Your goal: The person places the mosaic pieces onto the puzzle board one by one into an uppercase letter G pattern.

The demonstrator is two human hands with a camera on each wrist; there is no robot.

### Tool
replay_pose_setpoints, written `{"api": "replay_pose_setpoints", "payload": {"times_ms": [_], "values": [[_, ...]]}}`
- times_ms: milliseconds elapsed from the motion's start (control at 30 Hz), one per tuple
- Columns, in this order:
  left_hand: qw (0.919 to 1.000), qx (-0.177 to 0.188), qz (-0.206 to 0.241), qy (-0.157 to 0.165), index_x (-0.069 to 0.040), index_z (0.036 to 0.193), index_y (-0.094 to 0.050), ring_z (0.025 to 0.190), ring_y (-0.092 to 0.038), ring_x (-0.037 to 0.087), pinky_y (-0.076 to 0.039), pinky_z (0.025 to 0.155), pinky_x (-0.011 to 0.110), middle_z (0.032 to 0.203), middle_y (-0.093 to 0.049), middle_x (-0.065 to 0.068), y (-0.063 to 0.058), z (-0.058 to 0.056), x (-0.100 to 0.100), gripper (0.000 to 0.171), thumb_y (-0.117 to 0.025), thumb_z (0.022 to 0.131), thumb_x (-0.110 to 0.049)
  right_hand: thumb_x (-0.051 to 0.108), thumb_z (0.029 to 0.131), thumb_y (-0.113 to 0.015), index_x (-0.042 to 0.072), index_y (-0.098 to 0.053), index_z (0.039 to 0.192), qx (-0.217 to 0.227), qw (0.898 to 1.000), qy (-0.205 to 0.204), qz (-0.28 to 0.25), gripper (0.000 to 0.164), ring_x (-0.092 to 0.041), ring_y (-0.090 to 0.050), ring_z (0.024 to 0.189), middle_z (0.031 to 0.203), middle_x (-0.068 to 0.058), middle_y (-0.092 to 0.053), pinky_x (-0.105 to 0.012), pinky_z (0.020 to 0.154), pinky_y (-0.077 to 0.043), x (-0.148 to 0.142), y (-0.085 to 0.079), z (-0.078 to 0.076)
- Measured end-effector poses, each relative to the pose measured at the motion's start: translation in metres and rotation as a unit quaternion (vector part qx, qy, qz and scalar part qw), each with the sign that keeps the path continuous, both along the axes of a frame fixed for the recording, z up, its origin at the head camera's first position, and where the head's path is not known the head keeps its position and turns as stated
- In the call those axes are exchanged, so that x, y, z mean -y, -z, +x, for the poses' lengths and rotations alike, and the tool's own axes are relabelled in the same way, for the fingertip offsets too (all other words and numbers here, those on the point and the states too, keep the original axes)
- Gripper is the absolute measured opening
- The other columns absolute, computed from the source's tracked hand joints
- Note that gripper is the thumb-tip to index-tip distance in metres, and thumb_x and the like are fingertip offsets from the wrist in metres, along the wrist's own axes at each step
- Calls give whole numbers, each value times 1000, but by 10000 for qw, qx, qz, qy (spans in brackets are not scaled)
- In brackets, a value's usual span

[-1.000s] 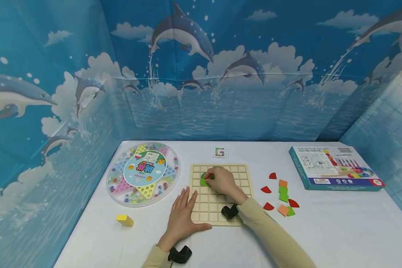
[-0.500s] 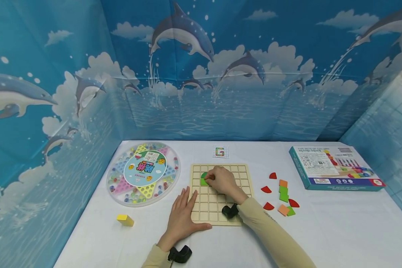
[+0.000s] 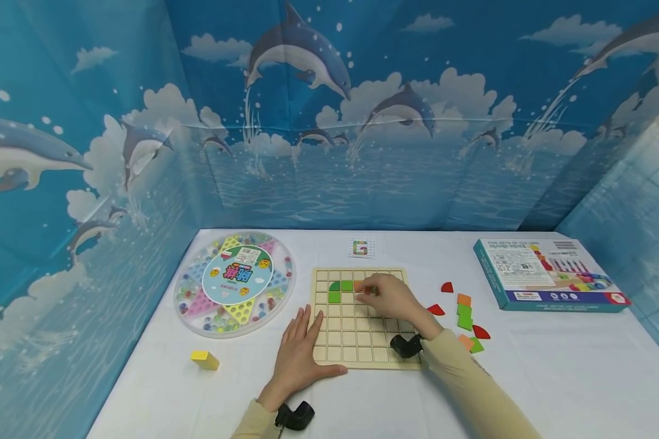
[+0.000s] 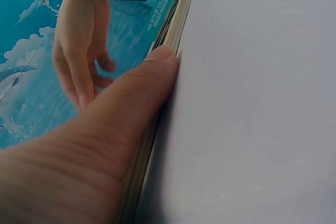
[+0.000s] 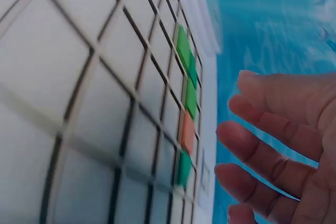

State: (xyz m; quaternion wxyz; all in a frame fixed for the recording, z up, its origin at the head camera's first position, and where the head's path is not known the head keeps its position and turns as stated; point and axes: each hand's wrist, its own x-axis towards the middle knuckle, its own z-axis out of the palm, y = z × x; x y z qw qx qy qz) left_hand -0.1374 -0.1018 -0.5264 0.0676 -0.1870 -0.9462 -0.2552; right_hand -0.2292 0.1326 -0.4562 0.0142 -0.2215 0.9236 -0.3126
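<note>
My left hand lies spread at the near left corner of the wooden grid board. Its thumb rests along the board's near edge. Over the far part of the board hovers my right hand; in the right wrist view its fingers are loosely bent, apart, with nothing between them. Set in the grid are a dark green quarter-round tile, a green square tile, another green square and an orange square. A second dark green tile sits beside the orange one, mostly hidden in the head view.
Loose red quarter-rounds, orange squares and green tiles lie right of the board. A pattern card is behind it. A Chinese checkers set, yellow block and boxed game stand around.
My right hand has moved right from the quarter-round and green square at the grid's left, uncovering the green and orange squares. My left hand has stayed put.
</note>
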Motion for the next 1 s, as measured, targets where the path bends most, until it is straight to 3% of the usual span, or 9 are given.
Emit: {"api": "replay_pose_setpoints", "payload": {"times_ms": [200,333,533,767,1000], "values": [[9999,95,23,-31,-7,149,-30,142,-11,33,-14,111,49,154,-17,21,1,-1,-1,115,-72,62,-70,20,87,-70,11,-74,95,-169,9986,462,-199,13,-12,-51,64,83,5,-64,-30,53,-42,-55,-7,10],[9999,87,-2,-55,-8,149,-30,142,-10,32,-13,111,48,154,-17,20,3,-1,0,116,-72,62,-71,18,87,-70,10,-73,91,-53,9948,968,-317,9,-17,-52,66,85,0,-65,-31,51,-42,-91,-8,16],[9999,106,42,-47,-8,149,-30,142,-10,33,-13,111,49,154,-17,20,4,-1,0,116,-71,62,-72,21,87,-70,7,-72,96,248,9838,1770,-138,17,-21,-50,71,87,-5,-64,-33,55,-43,-133,-4,23],[9999,120,63,-55,-7,149,-31,142,-11,33,-14,111,49,154,-17,20,1,-1,0,115,-71,62,-71,23,88,-67,0,-67,107,788,9741,2101,267,30,-28,-52,78,101,-19,-62,-35,59,-46,-157,-1,28],[9999,127,56,-41,-8,149,-30,142,-10,33,-13,111,49,154,-16,20,1,0,1,115,-71,63,-72,15,87,-67,-4,-64,113,1096,9657,2237,731,33,-39,-48,92,110,-27,-57,-53,77,-46,-163,11,26]]}}
